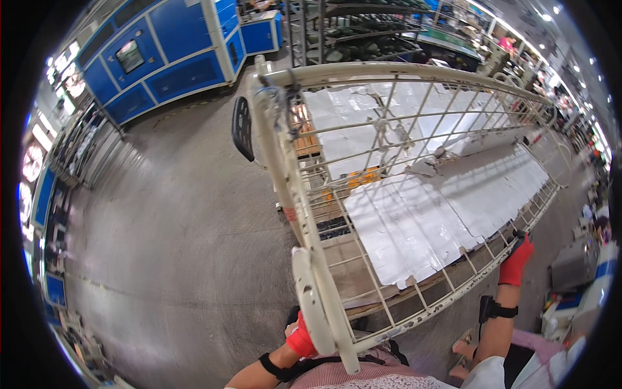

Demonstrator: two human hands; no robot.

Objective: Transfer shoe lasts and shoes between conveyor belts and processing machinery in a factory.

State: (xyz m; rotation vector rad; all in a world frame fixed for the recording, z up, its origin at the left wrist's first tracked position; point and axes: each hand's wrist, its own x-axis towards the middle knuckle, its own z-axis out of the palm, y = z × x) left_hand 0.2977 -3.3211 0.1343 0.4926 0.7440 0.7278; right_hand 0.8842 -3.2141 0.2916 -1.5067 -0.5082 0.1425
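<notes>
In front of me stands a cream wire cart (pixel 315 292) with chipped paint and mesh sides. White sheets (pixel 414 223), torn at some edges, line its inside. Both my hands wear red gloves with dark fingers. At the near left corner, my left hand (pixel 300 337) closes around the cart's post, its fingers partly hidden behind the frame. My right hand (pixel 517 259) grips the near wire rim farther to the right, fingers curled over it. A black oval pad (pixel 242 129) sticks out from the cart's far left post.
Grey floor (pixel 175 214) extends to the left of the cart. A large blue machine cabinet (pixel 152 65) stands at the far left. Behind the cart is a rack (pixel 363 29) of dark parts. A person's sandaled foot (pixel 461 343) shows near my right arm.
</notes>
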